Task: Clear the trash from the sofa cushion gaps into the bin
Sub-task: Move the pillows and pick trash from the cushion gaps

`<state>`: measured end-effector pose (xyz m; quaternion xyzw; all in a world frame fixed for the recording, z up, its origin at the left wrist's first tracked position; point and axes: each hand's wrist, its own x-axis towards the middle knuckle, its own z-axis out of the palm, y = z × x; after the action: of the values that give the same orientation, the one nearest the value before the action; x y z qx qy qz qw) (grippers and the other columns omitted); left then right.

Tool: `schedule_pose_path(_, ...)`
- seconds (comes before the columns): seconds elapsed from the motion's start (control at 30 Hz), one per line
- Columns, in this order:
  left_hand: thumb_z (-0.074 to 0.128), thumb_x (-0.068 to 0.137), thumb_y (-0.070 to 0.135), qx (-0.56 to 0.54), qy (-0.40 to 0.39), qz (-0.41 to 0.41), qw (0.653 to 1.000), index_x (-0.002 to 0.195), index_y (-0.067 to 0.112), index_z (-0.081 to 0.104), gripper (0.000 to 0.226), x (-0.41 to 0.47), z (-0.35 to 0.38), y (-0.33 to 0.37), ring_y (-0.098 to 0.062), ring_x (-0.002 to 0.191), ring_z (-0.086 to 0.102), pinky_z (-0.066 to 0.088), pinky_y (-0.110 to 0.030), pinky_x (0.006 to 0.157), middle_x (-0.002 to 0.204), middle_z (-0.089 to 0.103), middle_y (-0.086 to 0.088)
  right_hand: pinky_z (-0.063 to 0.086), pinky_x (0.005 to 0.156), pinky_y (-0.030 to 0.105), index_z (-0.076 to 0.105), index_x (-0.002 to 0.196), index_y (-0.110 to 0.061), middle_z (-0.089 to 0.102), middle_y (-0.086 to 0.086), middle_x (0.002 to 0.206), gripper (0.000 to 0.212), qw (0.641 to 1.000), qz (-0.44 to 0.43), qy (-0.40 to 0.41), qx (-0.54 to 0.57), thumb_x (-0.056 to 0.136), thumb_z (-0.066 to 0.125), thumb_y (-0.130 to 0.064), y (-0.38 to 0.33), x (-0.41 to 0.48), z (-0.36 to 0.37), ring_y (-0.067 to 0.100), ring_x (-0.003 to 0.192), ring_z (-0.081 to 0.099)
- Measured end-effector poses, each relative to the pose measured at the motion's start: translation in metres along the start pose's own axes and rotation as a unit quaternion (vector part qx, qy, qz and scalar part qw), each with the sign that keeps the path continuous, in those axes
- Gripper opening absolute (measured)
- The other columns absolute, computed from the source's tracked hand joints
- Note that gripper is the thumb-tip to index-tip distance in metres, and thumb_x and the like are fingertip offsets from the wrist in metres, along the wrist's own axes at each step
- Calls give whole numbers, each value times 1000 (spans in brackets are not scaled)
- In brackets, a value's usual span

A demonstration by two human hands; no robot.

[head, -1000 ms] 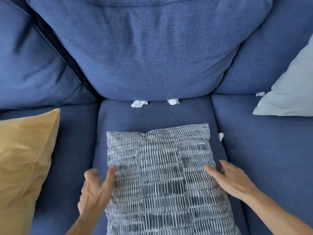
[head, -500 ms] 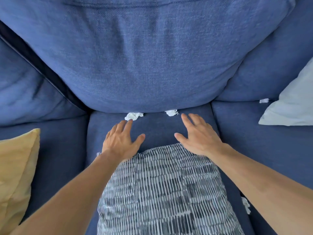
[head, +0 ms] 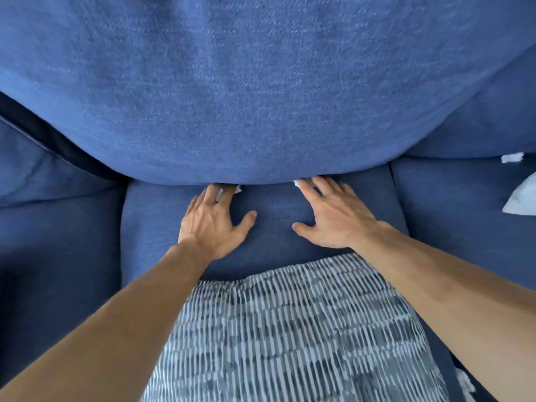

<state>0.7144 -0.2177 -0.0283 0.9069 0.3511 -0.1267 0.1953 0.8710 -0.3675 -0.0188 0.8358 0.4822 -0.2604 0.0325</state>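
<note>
left hand [head: 213, 224]: fingers flat and spread, tips on white scrap [head: 236, 189] at back cushion [head: 261, 82] gap | right hand [head: 336, 219]: fingers straight, gripping nothing, tips beside second scrap [head: 296, 183], same gap | striped pillow [head: 290, 338]: near, between forearms | third scrap [head: 512, 157]: far right, near pale pillow [head: 522, 198]

Place: a home living room
Evidence: blue fabric sofa [head: 261, 82], striped throw pillow [head: 290, 329], pale pillow [head: 523, 200]

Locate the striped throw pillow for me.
Head view, bottom centre: the striped throw pillow lies on the middle seat cushion, nearer the camera than the left hand and the right hand.
</note>
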Motion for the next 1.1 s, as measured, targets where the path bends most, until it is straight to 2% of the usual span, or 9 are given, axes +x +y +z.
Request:
schedule_pose_path(0.17, 47, 77, 70, 19, -24, 29, 999, 138, 32, 36, 73, 4, 0, -13, -28, 126, 45, 36, -41, 105, 140, 36, 4, 23, 113, 37, 18, 149, -22, 23, 2, 148, 92, 1000, -6, 8, 15, 76, 61, -60, 0, 10, 5, 25, 135, 29)
schedule_pose_path(0.23, 39, 71, 79, 55, -47, 50, 996, 141, 34, 29, 84, 8, -3, -19, -26, 129, 42, 33, -41, 106, 144, 36, 4, 17, 117, 38, 13, 150, -21, 16, 3, 152, 100, 1000, -21, -1, -4, 75, 61, -64, 2, 14, 6, 26, 141, 19)
schedule_pose_path(0.33, 46, 73, 80, 99, -85, 65, 989, 145, 34, 24, 89, 21, -7, -20, -21, 141, 26, 20, -37, 115, 154, 27, 5, 10, 119, 39, 10, 151, -21, 11, 2, 157, 107, 999, -27, -43, -15, 71, 62, -70, 5, 26, 3, 25, 146, 9)
schedule_pose_path(0.47, 56, 66, 81, 79, -145, 64, 984, 144, 32, 28, 96, 32, -15, -21, -19, 144, 19, 11, -34, 118, 156, 24, 4, 17, 116, 36, 21, 147, -22, 25, 3, 154, 106, 998, -17, -65, 7, 66, 70, -68, 2, 32, -4, 24, 143, 20)
schedule_pose_path(0.67, 59, 52, 88, 107, -234, 53, 965, 146, 36, 17, 115, 46, -15, -25, -22, 145, 12, 13, -39, 117, 157, 14, 6, 23, 115, 40, 14, 147, -25, 22, 0, 155, 115, 992, -14, -123, 0, 59, 73, -71, 6, 46, -4, 26, 142, 23)
schedule_pose_path(0.77, 60, 40, 92, 100, -243, 54, 963, 141, 35, 24, 122, 58, -10, -26, -21, 143, 19, 20, -39, 115, 152, 21, 11, 31, 111, 41, 24, 142, -24, 31, -3, 149, 117, 987, 5, -163, -6, 50, 77, -72, 4, 61, -6, 26, 135, 34)
schedule_pose_path(0.87, 64, 34, 91, 94, -244, 54, 964, 139, 33, 28, 125, 66, -5, -26, -20, 141, 25, 24, -38, 115, 149, 27, 12, 42, 100, 38, 45, 120, -21, 50, -6, 123, 97, 981, 23, -191, -32, 45, 79, -72, 1, 74, -9, 24, 112, 50)
schedule_pose_path(0.93, 64, 31, 91, 92, -239, 53, 965, 138, 33, 28, 127, 67, -3, -26, -20, 140, 26, 24, -39, 115, 149, 28, 12, 45, 94, 37, 49, 105, -20, 55, -5, 110, 85, 980, 23, -194, -35, 45, 80, -71, 0, 76, -8, 22, 98, 53)
schedule_pose_path(1.1, 57, 33, 95, 114, -208, 59, 970, 135, 33, 31, 122, 59, -1, -25, -23, 139, 30, 27, -41, 114, 148, 33, 7, 45, 95, 40, 45, 115, -22, 51, -4, 118, 92, 989, 18, -144, 0, 45, 81, -70, 4, 66, 0, 25, 108, 52)
